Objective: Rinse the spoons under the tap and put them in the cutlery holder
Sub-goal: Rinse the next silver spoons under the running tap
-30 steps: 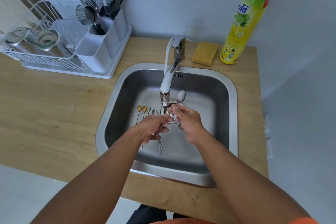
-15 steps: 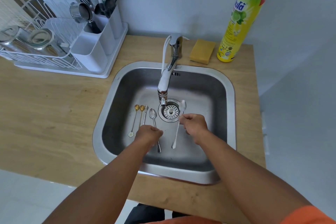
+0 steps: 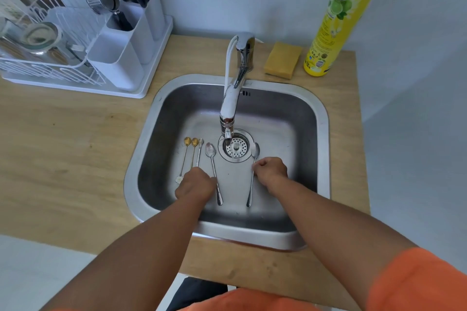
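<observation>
While right hand [image 3: 271,170] pinches long spoon [image 3: 253,171] beside drain, left hand [image 3: 195,184] curls over small spoons [image 3: 193,153] on sink [image 3: 322,134] floor: lift one, hold bowl under tap [image 3: 231,106], then cutlery holder [image 3: 118,58].

Forearms bare to the elbow; short orange sleeve [image 3: 419,283] on right arm, orange shirt front below.
</observation>
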